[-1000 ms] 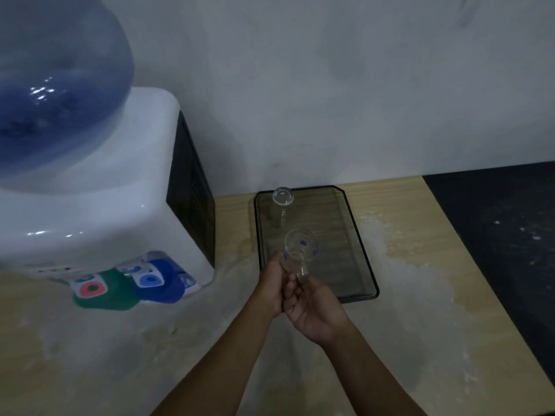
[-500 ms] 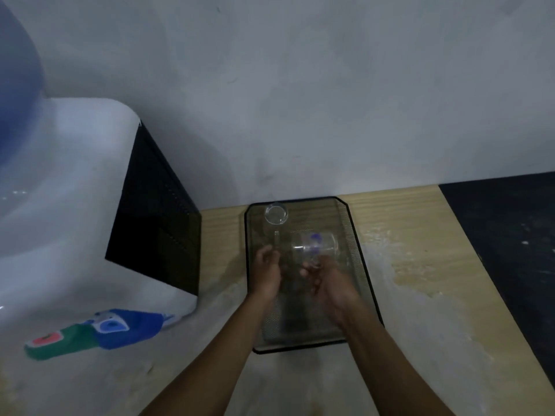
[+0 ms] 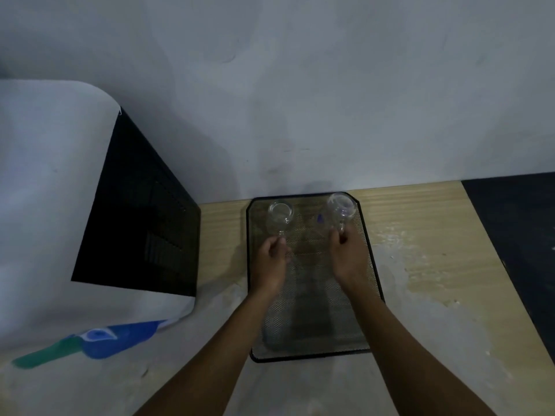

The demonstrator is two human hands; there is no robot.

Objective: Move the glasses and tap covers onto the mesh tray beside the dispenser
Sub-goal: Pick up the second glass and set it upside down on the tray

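Observation:
A black mesh tray (image 3: 372, 265) lies on the wooden table to the right of the white water dispenser (image 3: 51, 205). Two clear glass mugs stand at the tray's far end. My left hand (image 3: 271, 259) pinches the handle of the left glass (image 3: 280, 217). My right hand (image 3: 348, 256) grips the handle of the right glass (image 3: 341, 210), which has a small blue print. A blue tap cover (image 3: 117, 339) and a green tap cover (image 3: 45, 355) stick out at the dispenser's front, lower left.
The grey wall (image 3: 300, 100) rises right behind the tray. The wooden table (image 3: 435, 265) ends at a dark floor area (image 3: 516, 235) on the right. The dispenser's black side panel (image 3: 141, 220) faces the tray.
The right hand carried the blue-print glass to the tray's far right corner and set it upright. The left hand reached forward to the other glass's handle. The view shifted right and closer.

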